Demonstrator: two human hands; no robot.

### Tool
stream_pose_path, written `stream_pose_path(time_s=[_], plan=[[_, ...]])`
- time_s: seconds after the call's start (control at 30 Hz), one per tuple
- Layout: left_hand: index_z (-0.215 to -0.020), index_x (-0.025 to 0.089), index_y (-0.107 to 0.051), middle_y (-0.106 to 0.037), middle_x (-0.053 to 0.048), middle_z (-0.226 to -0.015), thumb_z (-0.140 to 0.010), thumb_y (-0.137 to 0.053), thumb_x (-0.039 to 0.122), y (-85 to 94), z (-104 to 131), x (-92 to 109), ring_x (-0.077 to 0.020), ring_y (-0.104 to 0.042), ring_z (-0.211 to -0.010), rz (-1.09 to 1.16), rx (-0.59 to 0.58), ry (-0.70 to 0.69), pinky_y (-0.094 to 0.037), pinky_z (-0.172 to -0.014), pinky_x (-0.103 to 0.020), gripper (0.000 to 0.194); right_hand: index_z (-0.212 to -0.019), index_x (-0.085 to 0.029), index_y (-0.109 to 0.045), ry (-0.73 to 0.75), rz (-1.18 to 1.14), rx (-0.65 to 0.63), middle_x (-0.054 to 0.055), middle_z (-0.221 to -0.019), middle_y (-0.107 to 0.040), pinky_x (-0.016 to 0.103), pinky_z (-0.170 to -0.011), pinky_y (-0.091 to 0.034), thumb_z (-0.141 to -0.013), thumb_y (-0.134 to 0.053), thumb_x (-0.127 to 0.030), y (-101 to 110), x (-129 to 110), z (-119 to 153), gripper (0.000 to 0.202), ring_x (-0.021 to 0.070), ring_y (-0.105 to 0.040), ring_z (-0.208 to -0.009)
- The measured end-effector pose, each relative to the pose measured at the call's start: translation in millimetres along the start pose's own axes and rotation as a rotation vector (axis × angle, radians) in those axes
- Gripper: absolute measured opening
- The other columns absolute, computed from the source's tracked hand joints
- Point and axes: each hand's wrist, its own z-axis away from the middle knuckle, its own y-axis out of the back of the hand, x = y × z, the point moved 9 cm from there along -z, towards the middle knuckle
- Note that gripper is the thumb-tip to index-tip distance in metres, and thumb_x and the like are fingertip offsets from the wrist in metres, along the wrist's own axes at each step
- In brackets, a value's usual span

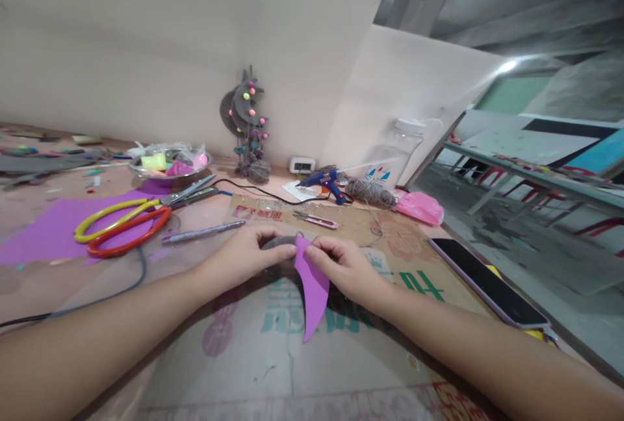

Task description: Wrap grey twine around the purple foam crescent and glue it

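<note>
My left hand [251,249] pinches a dark grey curved piece [283,241] between thumb and fingers, its thumb tip beside the purple piece. A purple, horn-shaped flat piece [314,284], thin like foam or felt sheet, hangs point down from my right hand [348,268], whose thumb presses near its top. The two pieces meet between the hands; whether they are joined I cannot tell. Below them lies a printed cardboard sheet [253,369]. Just beyond my hands rest small thread snips [316,220], and a pen [203,232] lies left of my left hand.
Large scissors with yellow and red handles [129,226] lie on purple sheet [43,229] at left. Behind are a metal bowl [170,177], grey crescent ornament [246,115], small clock [302,165], blue glue gun [326,182], grey yarn [371,192] and clear jug [397,154]. A phone [487,281] lies right.
</note>
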Motion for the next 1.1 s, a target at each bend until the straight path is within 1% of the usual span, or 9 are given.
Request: stream_pose_path(time_s=[0.13, 0.23, 0.33, 0.4, 0.53, 0.7, 0.83, 1.0, 1.1], plan=[[-0.083, 0.018, -0.068, -0.061, 0.001, -0.063, -0.076, -0.059, 0.041, -1.7, 1, -1, -0.0088, -0.045, -0.046, 0.024, -0.021, -0.004, -0.032, -0.041, -0.018, 0.026, -0.064, -0.017, -0.048, 0.007, 0.037, -0.005, -0.003, -0.061, -0.041, 0.022, -0.052, -0.031, -0.088, -0.043, -0.039, 0, 0, -1, 0.032, 0.0097, -0.039, -0.057], [-0.077, 0.017, -0.066, -0.052, 0.003, -0.054, -0.077, -0.057, 0.041, -4.3, 1, -3, -0.0061, -0.034, -0.04, 0.075, -0.049, 0.009, -0.024, -0.036, -0.017, 0.026, -0.064, -0.017, -0.047, 0.009, 0.051, -0.006, -0.003, -0.061, -0.04, 0.022, -0.053, -0.031, -0.088, -0.043, -0.039, -1, 1, -1, 0.032, 0.0098, -0.039, -0.057], [-0.067, 0.016, -0.06, -0.04, 0.005, -0.048, -0.079, -0.055, 0.044, -6.8, 0, -7, -0.0047, -0.029, -0.038, 0.159, -0.07, 0.04, -0.02, -0.034, -0.016, 0.031, -0.063, -0.017, -0.046, 0.0, 0.033, -0.005, -0.003, -0.061, -0.039, 0.022, -0.052, -0.03, -0.088, -0.043, -0.04, 0, 2, -1, 0.033, 0.0096, -0.037, -0.057], [-0.068, 0.016, -0.057, -0.036, 0.007, -0.047, -0.081, -0.05, 0.048, -7.1, -1, -11, -0.0039, -0.026, -0.035, 0.239, -0.061, 0.075, -0.017, -0.033, -0.016, 0.036, -0.064, -0.018, -0.045, -0.011, 0.006, -0.002, -0.004, -0.061, -0.038, 0.022, -0.052, -0.03, -0.088, -0.043, -0.041, 0, 3, -1, 0.034, 0.0092, -0.037, -0.056], [-0.081, 0.019, -0.055, -0.036, 0.008, -0.046, -0.083, -0.045, 0.053, -7.2, -1, -16, -0.0032, -0.021, -0.03, 0.361, -0.036, 0.13, -0.014, -0.031, -0.016, 0.036, -0.066, -0.017, -0.045, -0.012, -0.034, 0.021, -0.004, -0.062, -0.039, 0.021, -0.052, -0.03, -0.089, -0.042, -0.041, 3, 5, 0, 0.033, 0.0088, -0.036, -0.057], [-0.073, 0.019, -0.047, -0.039, 0.008, -0.041, -0.079, -0.055, 0.049, -7.8, 0, -16, -0.0025, -0.024, -0.029, 0.321, -0.044, 0.127, -0.013, -0.03, -0.014, 0.032, -0.067, -0.017, -0.045, 0.002, -0.022, 0.029, -0.004, -0.063, -0.039, 0.021, -0.053, -0.03, -0.09, -0.042, -0.041, 4, 6, -1, 0.033, 0.0084, -0.037, -0.057], [-0.09, 0.02, -0.049, -0.05, 0.006, -0.048, -0.081, -0.055, 0.044, -9.3, -2, -13, -0.0017, -0.023, -0.028, 0.431, -0.061, 0.127, -0.014, -0.029, -0.013, 0.026, -0.069, -0.017, -0.047, -0.006, -0.012, 0.029, -0.004, -0.063, -0.04, 0.021, -0.053, -0.031, -0.09, -0.042, -0.042, 4, 8, -1, 0.033, 0.0085, -0.038, -0.057], [-0.084, 0.019, -0.053, -0.037, 0.01, -0.042, -0.08, -0.054, 0.047, -4.8, -3, -15, -0.0034, -0.024, -0.028, 0.488, -0.007, 0.135, -0.019, -0.028, -0.015, 0.028, -0.069, -0.017, -0.046, -0.002, -0.043, 0.052, -0.003, -0.065, -0.039, 0.021, -0.054, -0.031, -0.09, -0.041, -0.042, 6, 9, -2, 0.033, 0.009, -0.038, -0.059], [-0.083, 0.019, -0.053, -0.039, 0.009, -0.043, -0.077, -0.059, 0.047, -7.3, -1, -16, -0.0026, -0.025, -0.028, 0.46, -0.038, 0.149, -0.017, -0.029, -0.014, 0.03, -0.069, -0.017, -0.046, -0.008, -0.053, 0.084, -0.003, -0.064, -0.039, 0.021, -0.053, -0.032, -0.09, -0.041, -0.043, 9, 8, -3, 0.033, 0.0094, -0.038, -0.058]])
